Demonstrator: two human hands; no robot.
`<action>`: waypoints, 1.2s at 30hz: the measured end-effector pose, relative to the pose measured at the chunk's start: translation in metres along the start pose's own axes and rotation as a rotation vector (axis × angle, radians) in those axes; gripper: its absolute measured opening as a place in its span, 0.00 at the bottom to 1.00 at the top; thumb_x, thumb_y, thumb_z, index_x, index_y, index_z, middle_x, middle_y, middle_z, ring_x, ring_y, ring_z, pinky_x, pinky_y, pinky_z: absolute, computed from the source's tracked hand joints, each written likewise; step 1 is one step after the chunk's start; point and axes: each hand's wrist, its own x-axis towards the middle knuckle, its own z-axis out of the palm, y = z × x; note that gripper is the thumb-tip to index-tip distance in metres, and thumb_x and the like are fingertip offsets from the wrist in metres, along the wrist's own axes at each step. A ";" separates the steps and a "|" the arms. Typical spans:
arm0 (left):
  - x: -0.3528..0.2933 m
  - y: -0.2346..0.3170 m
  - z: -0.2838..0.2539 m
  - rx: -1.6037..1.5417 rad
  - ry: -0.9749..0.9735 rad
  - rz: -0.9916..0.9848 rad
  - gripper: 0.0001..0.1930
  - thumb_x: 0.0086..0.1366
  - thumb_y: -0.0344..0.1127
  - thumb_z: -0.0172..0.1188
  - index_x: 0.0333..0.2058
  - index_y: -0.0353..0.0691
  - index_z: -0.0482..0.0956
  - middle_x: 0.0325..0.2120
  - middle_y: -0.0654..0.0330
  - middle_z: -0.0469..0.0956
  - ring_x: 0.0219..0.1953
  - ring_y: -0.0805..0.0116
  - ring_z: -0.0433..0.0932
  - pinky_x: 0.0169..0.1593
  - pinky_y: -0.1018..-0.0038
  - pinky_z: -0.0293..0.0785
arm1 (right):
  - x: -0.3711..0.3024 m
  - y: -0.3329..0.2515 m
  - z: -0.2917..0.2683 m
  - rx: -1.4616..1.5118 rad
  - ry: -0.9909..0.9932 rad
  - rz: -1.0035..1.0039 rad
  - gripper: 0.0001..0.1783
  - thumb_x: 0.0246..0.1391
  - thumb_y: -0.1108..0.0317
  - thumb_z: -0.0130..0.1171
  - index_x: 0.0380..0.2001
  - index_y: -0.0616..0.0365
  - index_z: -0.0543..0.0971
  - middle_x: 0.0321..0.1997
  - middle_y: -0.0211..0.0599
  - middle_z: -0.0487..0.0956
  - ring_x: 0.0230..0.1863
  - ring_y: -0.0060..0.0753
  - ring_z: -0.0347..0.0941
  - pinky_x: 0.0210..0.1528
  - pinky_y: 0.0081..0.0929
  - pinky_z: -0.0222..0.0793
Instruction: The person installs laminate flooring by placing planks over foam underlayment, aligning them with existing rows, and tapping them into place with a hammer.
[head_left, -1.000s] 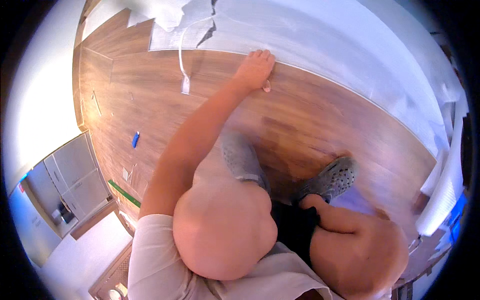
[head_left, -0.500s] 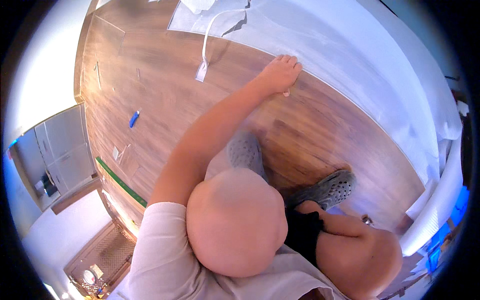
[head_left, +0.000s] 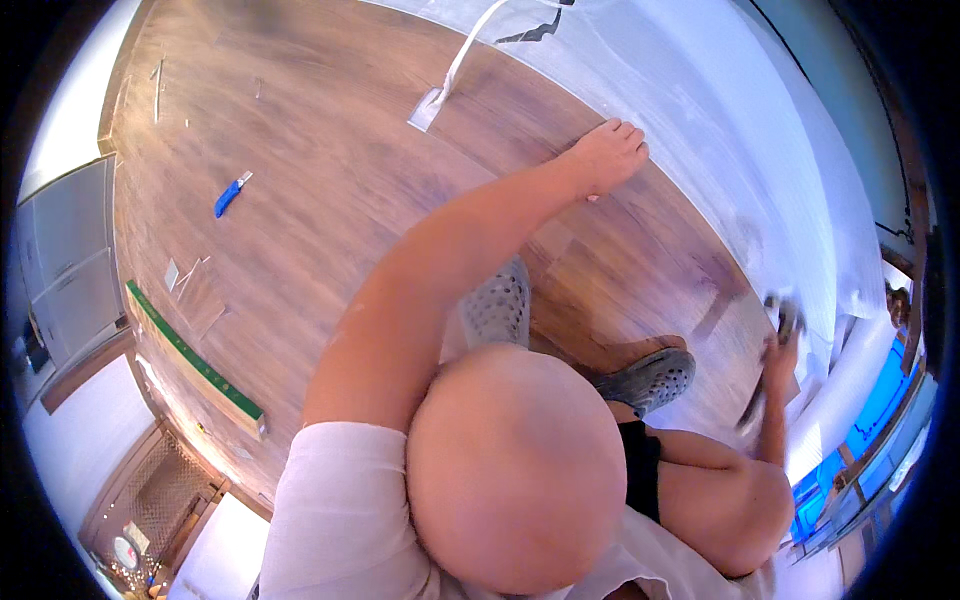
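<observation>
My left hand presses down at the edge of the white sheet, on the wood-look floor. Its fingertips are side by side with the thumb set apart, and nothing shows in its grasp. Beyond my right knee, my right hand is closed near the same edge, around a dark, motion-blurred object whose kind I cannot make out. My grey perforated clogs stand on the floor between the two hands.
A blue utility knife lies on the floor to the left. Closer in is a long green-topped strip beside paper scraps. A curled white strip crosses the sheet. Wrinkled sheeting bunches at the right.
My right hand has come into view beyond the knee, with the dark object. The view has shifted, while my left hand stays at the sheet's edge.
</observation>
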 end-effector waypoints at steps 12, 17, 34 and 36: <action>0.005 0.000 0.012 -0.057 0.049 -0.002 0.34 0.38 0.36 0.74 0.47 0.33 0.73 0.46 0.51 0.74 0.52 0.56 0.71 0.57 0.66 0.65 | 0.204 -0.397 0.118 -0.529 -0.294 -0.856 0.22 0.52 0.62 0.59 0.48 0.61 0.69 0.42 0.57 0.79 0.45 0.60 0.75 0.47 0.52 0.70; -0.002 0.006 0.018 -0.041 0.161 -0.039 0.21 0.49 0.36 0.64 0.43 0.35 0.76 0.43 0.53 0.74 0.49 0.59 0.72 0.54 0.67 0.66 | 0.199 -0.453 0.180 -0.454 -0.379 -0.899 0.19 0.51 0.63 0.58 0.44 0.61 0.72 0.40 0.56 0.79 0.44 0.60 0.76 0.47 0.51 0.70; 0.003 0.007 0.011 -0.119 0.087 -0.082 0.17 0.57 0.34 0.55 0.45 0.33 0.77 0.45 0.51 0.75 0.50 0.57 0.73 0.55 0.65 0.66 | 0.193 -0.443 0.185 -0.416 -0.382 -0.994 0.20 0.49 0.64 0.59 0.46 0.60 0.72 0.42 0.56 0.79 0.46 0.58 0.75 0.48 0.50 0.70; -0.001 0.006 0.015 -0.097 0.073 -0.088 0.21 0.57 0.38 0.59 0.47 0.32 0.76 0.48 0.50 0.73 0.52 0.56 0.71 0.57 0.64 0.66 | 0.186 -0.437 0.190 -0.380 -0.303 -1.041 0.17 0.50 0.63 0.59 0.42 0.60 0.73 0.41 0.55 0.80 0.45 0.58 0.76 0.47 0.50 0.71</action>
